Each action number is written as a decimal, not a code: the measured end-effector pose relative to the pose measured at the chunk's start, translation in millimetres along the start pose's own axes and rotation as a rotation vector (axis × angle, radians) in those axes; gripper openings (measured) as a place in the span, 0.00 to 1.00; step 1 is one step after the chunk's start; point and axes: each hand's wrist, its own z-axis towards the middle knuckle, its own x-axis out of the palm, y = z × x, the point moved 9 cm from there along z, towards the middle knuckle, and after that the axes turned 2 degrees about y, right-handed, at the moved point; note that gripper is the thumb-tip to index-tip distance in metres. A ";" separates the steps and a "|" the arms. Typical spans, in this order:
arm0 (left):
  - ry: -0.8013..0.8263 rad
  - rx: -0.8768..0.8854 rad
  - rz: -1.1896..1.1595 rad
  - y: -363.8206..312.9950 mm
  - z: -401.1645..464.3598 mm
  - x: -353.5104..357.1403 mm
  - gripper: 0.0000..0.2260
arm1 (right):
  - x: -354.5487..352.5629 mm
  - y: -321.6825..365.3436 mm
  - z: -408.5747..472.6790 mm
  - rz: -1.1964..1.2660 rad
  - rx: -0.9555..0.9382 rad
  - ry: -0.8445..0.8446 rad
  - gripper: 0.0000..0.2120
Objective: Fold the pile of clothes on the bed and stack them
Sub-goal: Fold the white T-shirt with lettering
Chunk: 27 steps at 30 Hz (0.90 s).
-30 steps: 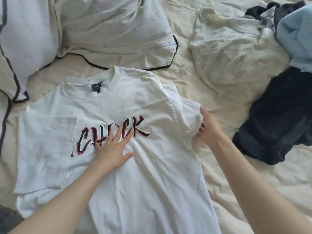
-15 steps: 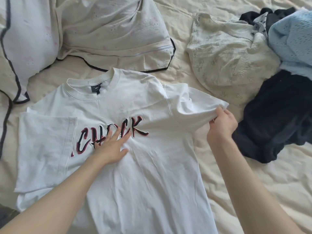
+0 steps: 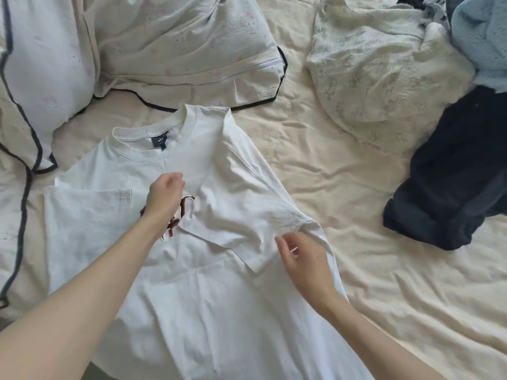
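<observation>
A white T-shirt point(image 3: 219, 311) with dark red lettering lies face up on the bed, collar toward the pillows. Both of its sleeves are folded inward, the right one across the chest and over most of the lettering. My left hand point(image 3: 164, 198) is over the lettering at the folded sleeve's corner with its fingers curled under; I cannot see whether it holds cloth. At the shirt's right side seam, just below the folded sleeve, my right hand point(image 3: 304, 259) has relaxed fingers and grips nothing. To the right wait a cream patterned garment point(image 3: 384, 75), a dark navy garment point(image 3: 452, 187) and a light blue knit point(image 3: 482, 37).
Two pale pillows with dark piping, one at the far left point(image 3: 41, 64) and one behind the collar point(image 3: 186, 48), lie at the head of the bed. The cream bedsheet point(image 3: 356, 242) shows between the T-shirt and the unfolded clothes.
My right hand carried the right sleeve inward, laid it across the chest and let go. My left hand went from flat on the lettering to curled.
</observation>
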 end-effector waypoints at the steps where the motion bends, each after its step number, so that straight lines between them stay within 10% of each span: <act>1: 0.023 0.035 0.054 -9.9 5.0 9.1 0.10 | -5.3 -23.1 4.3 0.106 0.264 -0.053 0.13; 7: 0.177 0.187 0.134 -71.7 27.9 73.5 0.18 | 14.0 -56.2 9.8 0.805 0.849 -0.091 0.12; 15: 0.116 0.355 0.043 -140.6 41.3 116.5 0.03 | 12.4 -60.2 12.0 1.413 0.948 -0.223 0.04; 27: 0.079 0.284 -0.028 -130.2 56.5 148.6 0.09 | 15.4 -71.2 25.4 1.450 1.013 -0.278 0.02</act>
